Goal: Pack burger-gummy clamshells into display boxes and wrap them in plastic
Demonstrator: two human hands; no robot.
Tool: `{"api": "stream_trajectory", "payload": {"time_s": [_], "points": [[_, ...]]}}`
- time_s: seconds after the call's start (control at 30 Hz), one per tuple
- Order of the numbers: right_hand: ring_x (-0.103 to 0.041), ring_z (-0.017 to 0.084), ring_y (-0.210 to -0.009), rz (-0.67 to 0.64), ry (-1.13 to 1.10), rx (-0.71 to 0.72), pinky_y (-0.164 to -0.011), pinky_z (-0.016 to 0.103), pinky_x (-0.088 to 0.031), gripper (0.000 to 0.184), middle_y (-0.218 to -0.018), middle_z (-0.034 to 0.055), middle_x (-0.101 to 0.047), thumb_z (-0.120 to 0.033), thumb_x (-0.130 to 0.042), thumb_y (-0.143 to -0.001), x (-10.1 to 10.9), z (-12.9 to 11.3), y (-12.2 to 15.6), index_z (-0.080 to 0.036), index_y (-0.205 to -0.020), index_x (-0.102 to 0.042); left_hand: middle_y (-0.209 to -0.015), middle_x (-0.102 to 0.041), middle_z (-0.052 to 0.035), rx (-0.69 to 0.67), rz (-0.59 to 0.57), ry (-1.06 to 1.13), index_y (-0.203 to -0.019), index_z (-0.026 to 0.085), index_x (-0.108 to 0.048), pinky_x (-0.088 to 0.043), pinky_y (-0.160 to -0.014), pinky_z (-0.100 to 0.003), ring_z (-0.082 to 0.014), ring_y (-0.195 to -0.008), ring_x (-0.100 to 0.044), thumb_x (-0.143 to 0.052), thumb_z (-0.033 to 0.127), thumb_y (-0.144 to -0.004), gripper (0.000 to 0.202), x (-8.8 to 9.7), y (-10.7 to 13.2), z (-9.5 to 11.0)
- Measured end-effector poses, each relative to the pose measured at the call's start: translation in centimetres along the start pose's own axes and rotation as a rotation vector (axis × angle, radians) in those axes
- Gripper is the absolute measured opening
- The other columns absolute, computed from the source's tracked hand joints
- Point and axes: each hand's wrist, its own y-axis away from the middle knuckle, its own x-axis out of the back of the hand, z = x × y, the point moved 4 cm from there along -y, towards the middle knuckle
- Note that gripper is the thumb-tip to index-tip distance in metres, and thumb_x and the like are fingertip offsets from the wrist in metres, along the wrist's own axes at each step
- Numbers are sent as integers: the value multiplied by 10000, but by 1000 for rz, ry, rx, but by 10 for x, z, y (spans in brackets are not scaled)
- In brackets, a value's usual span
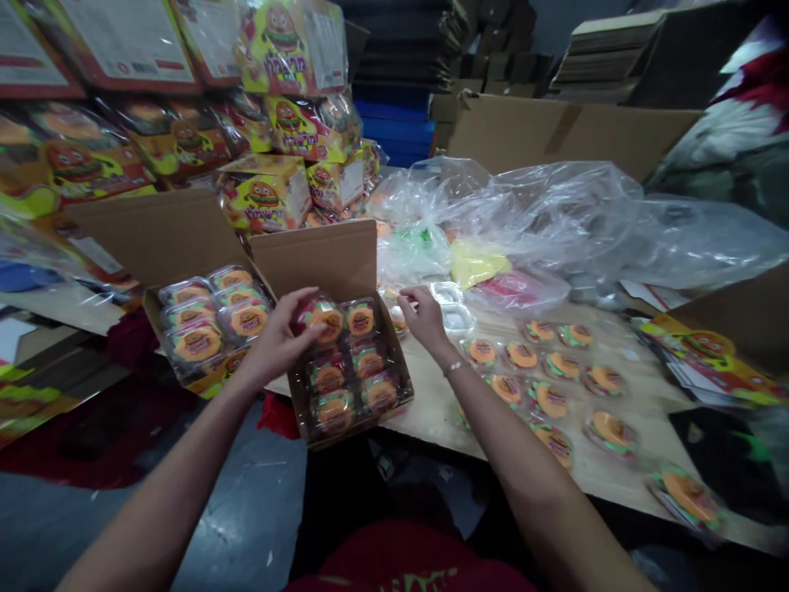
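Observation:
My left hand (288,335) is wrapped round a clear plastic burger pack (325,321) at the back left of an open cardboard display box (398,355). More packs, such as this burger pack (334,411), sit in rows in that box. Just past the box's right side, my right hand (425,316) has its fingers drawn together beside a burger pack (398,319) on the table. Whatever those fingers hold is hard to make out. Clear plastic trays (456,316) lie close behind this hand.
To the left stands a second open box (215,385) of burger packs. Several loose packs (548,399) lie across the table (592,460) at right. Plastic bags (542,205) with coloured contents cover the back. Wrapped printed boxes (265,193) are stacked at back left.

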Motion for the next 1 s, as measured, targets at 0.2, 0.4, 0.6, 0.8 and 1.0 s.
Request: {"api": "stream_trajectory", "payload": {"time_s": [0.2, 0.4, 0.6, 0.8, 1.0], "points": [[-584, 214, -1002, -258, 259, -121, -860, 294, -443, 327, -1102, 138, -626, -294, -624, -864, -57, 61, -13, -101, -1121, -568, -1218, -614, -111, -59, -354, -287, -1246, 160, -572, -448, -987, -427, -289, -1108, -583, -576, 388, -784, 515, 12, -32, -27], [-579, 277, -1095, -313, 274, -178, -897, 319, -431, 780, -1200, 192, -604, -386, -760, -746, -53, 79, -1, -83, -1375, -411, -1223, -638, -68, 27, -362, -84, -1255, 198, -528, -477, -908, -356, -243, -1051, -610, -574, 454, -846, 485, 9, -26, -43], [-607, 256, -1039, -211, 152, -342, -885, 352, -472, 765, -1193, 154, -573, -453, -739, -713, -20, 93, 6, -158, -1366, -471, -1139, -636, -120, -113, -275, -534, -1191, 169, -541, -437, -906, -441, -309, -1061, -548, -496, 417, -874, 406, -2, -21, -51], [-596, 218, -967, 24, -413, -194, -825, 375, -522, 881, -1146, 126, -559, -416, -671, -743, 0, 23, 22, -164, -1468, -238, -1095, -609, -152, -156, -318, -779, -1175, 144, -525, -432, -878, -444, -326, -1008, -520, -521, 412, -863, 411, -8, -20, -57], [-484, 306, -1195, 85, -102, 53, -985, 477, -452, 904, -1267, 147, -498, -385, -735, -714, -4, -51, 36, -212, -1473, -274, -1155, -545, -150, -198, -293, -679, -1246, 146, -511, -422, -915, -433, -322, -1063, -512, -588, 464, -816, 540, -4, -18, -60]]}}
